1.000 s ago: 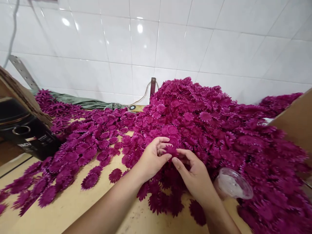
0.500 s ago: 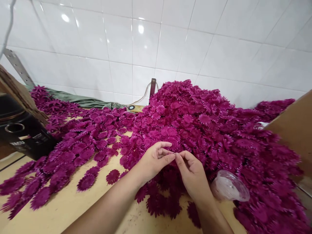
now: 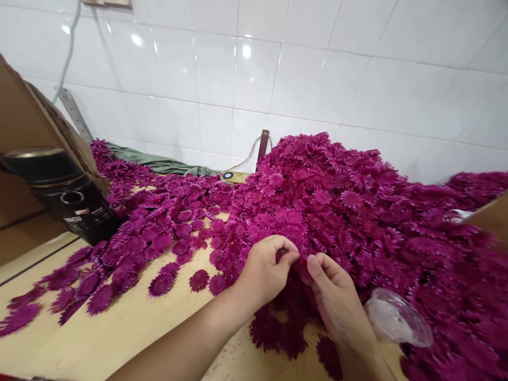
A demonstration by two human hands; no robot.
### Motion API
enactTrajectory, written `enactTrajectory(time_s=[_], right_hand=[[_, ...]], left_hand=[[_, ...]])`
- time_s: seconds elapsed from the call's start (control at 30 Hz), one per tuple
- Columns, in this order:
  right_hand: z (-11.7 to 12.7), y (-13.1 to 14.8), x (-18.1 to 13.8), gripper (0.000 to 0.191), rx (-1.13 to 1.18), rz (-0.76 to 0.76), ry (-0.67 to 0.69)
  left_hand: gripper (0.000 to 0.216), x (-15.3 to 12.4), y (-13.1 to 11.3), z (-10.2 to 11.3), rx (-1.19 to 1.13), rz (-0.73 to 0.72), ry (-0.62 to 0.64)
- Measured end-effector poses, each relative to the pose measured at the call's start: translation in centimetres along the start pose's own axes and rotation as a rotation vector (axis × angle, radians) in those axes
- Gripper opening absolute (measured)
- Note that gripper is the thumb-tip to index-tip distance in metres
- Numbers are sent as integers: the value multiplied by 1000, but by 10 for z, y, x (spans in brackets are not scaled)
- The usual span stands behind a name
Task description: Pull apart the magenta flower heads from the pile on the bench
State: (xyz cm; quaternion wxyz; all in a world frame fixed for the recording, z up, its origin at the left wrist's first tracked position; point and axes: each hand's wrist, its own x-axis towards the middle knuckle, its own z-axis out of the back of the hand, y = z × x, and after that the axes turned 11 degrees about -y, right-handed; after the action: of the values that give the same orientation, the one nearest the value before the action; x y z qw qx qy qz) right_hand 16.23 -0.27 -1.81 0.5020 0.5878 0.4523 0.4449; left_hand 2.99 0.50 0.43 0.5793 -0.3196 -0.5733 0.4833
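Head view, hands at picture centre. Round them, a huge heap of magenta fabric flowers [image 3: 349,211] from 12 to 4 o'clock, banked against a white tiled wall [image 3: 278,79]. Thinner spread of loose flowers [image 3: 151,243] toward 9 and 10 o'clock, scattered over the pale tabletop [image 3: 99,338]. Black cooker [image 3: 67,196] at 9 o'clock, just beside a cardboard box [image 3: 24,116]. Green cloth [image 3: 159,165] along the foot of the wall at 11 o'clock. Metal bracket [image 3: 262,142] with a cord at 12 o'clock, its lower part hidden behind the heap. Edge of a second cardboard sheet [image 3: 492,217] at 3 o'clock, partly buried in flowers. More flowers lying flat under both forearms at 6 o'clock.

Clear plastic cup [image 3: 397,317] on its side at 4 o'clock, just beside the right wrist and touching the heap; contents impossible to tell.

Single flower [image 3: 303,260] at the near edge of the heap, caught between left hand [image 3: 265,270] and right hand [image 3: 337,296]. Left fingers curled together, thumb and forefinger clamped on its 9 o'clock edge. Right thumb and forefinger clamped on its 3 o'clock edge. Mostly covered by fingers and merged with the heap behind, so face up or face down cannot be told. Round and flat like its neighbours, petals fanning all round, hence no clear long axis.
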Motion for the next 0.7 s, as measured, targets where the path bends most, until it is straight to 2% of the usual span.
enactTrajectory(time_s=[0.1,0.27,0.37,0.4,0.43,0.57,0.7], right_hand=[[12,0,-3,41,-112,61,-68],[51,-8,-7,36,-469,214,-149],[68,-16,-11,32,-633,291,-172],[70,-19,-12,31,-680,317,-177],[70,-22,-13,34,-727,342,-174],[56,-33,-16,72,-951,372,-63],[33,-40,-14,99,-1076,317,32]], left_hand=[[12,5,3,3,29,27,-76],[14,13,14,17,179,-41,-136],[7,16,19,26,302,-85,-148],[7,16,21,29,357,-109,-130],[16,15,22,31,421,-120,-100],[58,6,27,36,668,13,74],[64,-5,33,26,720,117,266]])
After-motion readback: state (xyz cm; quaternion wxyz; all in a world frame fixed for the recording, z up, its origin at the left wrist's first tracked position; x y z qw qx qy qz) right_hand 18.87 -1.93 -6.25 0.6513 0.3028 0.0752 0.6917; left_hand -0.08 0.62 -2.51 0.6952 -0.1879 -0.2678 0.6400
